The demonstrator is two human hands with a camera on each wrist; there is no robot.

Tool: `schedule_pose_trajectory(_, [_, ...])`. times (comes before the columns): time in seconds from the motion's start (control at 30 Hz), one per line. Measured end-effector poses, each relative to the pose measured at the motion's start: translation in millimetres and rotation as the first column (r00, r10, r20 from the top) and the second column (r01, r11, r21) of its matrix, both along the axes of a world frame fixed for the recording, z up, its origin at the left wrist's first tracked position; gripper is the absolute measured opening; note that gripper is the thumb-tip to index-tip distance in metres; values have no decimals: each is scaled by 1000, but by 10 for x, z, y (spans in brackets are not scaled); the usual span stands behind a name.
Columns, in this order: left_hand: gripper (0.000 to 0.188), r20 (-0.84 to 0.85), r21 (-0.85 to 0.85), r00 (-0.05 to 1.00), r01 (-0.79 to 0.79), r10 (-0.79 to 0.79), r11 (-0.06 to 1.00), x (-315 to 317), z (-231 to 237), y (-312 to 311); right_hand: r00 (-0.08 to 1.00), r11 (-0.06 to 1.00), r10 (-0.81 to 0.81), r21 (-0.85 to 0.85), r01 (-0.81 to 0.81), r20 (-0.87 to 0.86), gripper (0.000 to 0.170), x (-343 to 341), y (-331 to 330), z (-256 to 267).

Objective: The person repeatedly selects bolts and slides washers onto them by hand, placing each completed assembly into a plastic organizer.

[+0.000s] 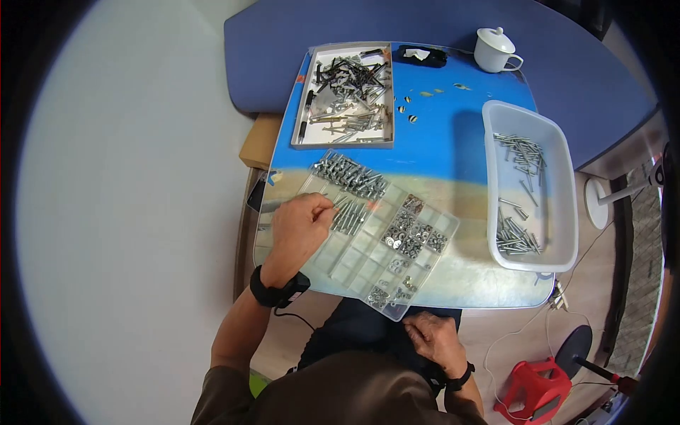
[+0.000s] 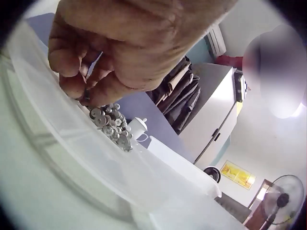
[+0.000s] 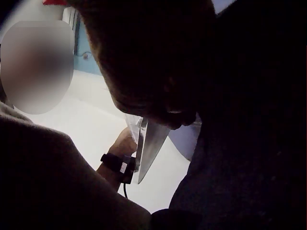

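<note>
Over the left part of a clear compartment box, the left hand is beside a group of screws. In the left wrist view, the curled fingers of this hand pinch a thin metal piece, apparently a screw, mostly hidden by the fingers. Screw heads show just beyond them. More screws fill the box's upper end; nuts and washers lie in its right compartments. The right hand rests at the lap, loosely curled and holding nothing visible; it looks dark in the right wrist view.
A shallow tray of mixed screws stands at the back left of the table. At the right is a white bin with long screws. A lidded cup and a black packet are at the back. A red stool stands on the floor.
</note>
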State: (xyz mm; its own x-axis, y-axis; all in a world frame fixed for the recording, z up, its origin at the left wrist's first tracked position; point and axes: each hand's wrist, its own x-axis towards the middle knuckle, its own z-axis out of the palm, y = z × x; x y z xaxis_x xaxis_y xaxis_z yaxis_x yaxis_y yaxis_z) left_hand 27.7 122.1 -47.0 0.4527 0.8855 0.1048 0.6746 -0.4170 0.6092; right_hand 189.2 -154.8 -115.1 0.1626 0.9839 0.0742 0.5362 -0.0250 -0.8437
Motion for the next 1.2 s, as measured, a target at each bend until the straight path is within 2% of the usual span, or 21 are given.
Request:
schedule_pose_trajectory(0.1, [11,12,107,997,80,-82,991,-56,-51,5,1000,1000,9,20,-9,-12,10,12,-14,-43])
schedule_pose_trajectory(0.2, [12,51,16,997,65,-66,998,-73,-64,-43,1000,1000,18,13,-18,0,12,32,-27,-15])
schedule_pose_trajectory(0.23, [12,63,8,994,85,-86,996,-81,-68,-47,997,999,40,-4,-40,-58,12,53,-35,8])
schedule_pose_trajectory(0.3, [15,-11,129,992,128,-128,983,-102,-72,-30,984,998,70,17,-68,-166,12,145,-73,74])
schedule_pose_trajectory(0.33, [17,21,128,994,104,-107,986,-136,-101,-33,989,1000,31,2,-31,-145,12,233,-92,156])
schedule_pose_trajectory(0.4, [21,67,119,991,105,-114,987,-162,-83,-63,997,993,20,118,-11,-75,12,425,-92,441])
schedule_pose_trajectory(0.47, [26,50,-58,999,7,-4,998,-181,86,-100,997,981,-64,179,70,-41,15,628,-97,736])
schedule_pose_trajectory(0.57, [28,71,-104,997,-13,21,994,-277,147,-130,972,972,-192,163,170,137,17,874,-37,1136])
schedule_pose_trajectory(0.6, [28,77,-103,997,-17,26,995,-298,172,-165,964,971,-202,163,174,174,18,940,17,1242])
schedule_pose_trajectory(0.67, [30,206,-155,978,-4,36,988,-328,212,-273,931,982,-175,119,144,319,18,1025,147,1451])
schedule_pose_trajectory(0.73, [30,255,-184,966,5,43,983,-382,224,-350,849,990,-141,72,121,509,17,1087,326,1622])
schedule_pose_trajectory(0.8, [31,317,-220,948,48,25,974,-401,204,-408,737,995,-66,-14,102,673,15,1314,524,1613])
schedule_pose_trajectory(0.87, [30,442,-263,895,60,65,963,-432,166,-470,750,989,-79,-43,141,657,12,1597,755,1510])
schedule_pose_trajectory(0.97, [30,489,-243,871,83,48,967,-495,171,-514,687,985,-35,-92,148,726,12,1999,943,1263])
schedule_pose_trajectory(1.03, [29,504,-239,862,77,56,968,-547,155,-503,631,955,81,-241,172,772,13,2120,1022,1159])
schedule_pose_trajectory(1.2, [31,532,-244,843,61,80,968,-667,17,-452,620,969,65,-198,149,782,8,2135,1119,954])
